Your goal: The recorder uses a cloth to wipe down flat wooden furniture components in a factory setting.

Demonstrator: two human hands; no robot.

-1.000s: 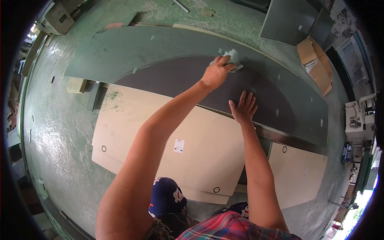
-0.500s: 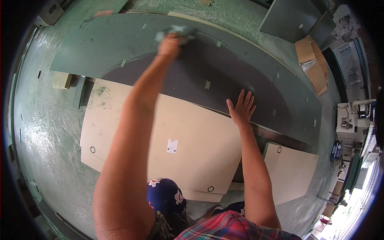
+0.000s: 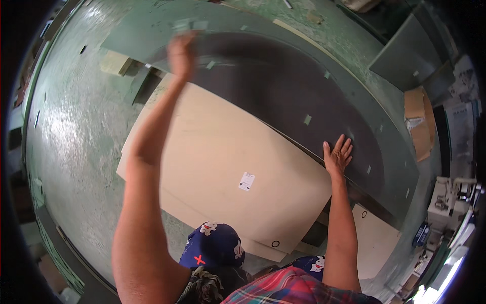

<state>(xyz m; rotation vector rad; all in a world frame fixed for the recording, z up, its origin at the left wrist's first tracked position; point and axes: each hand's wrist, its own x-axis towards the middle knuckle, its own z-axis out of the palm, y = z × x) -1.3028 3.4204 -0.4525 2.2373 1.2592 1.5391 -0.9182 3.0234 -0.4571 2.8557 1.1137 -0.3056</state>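
A large dark grey-green sheet [image 3: 273,86] lies in front of me, with a darker curved zone over its middle and small pieces of green tape [image 3: 307,119] stuck on it. Near its far left part, my left hand [image 3: 183,54] is closed on a pale green crumpled rag [image 3: 188,25], both smeared by motion. My right hand [image 3: 338,157] rests on the sheet close to its near edge, palm down with fingers spread. On my side of that edge lies a cream board [image 3: 228,147] bearing a white label [image 3: 247,181].
Another cream board [image 3: 373,238] lies at right. A bent cardboard piece [image 3: 419,124] and a grey panel [image 3: 405,50] are at far right. Pale blocks [image 3: 115,63] sit by the sheet's left end on the green floor [image 3: 71,131]. My patterned blue trouser knee [image 3: 215,245] is below.
My left hand has swept leftward along the sheet with the rag. The view has turned and shifted left, while my right hand still lies flat near the sheet's near edge.
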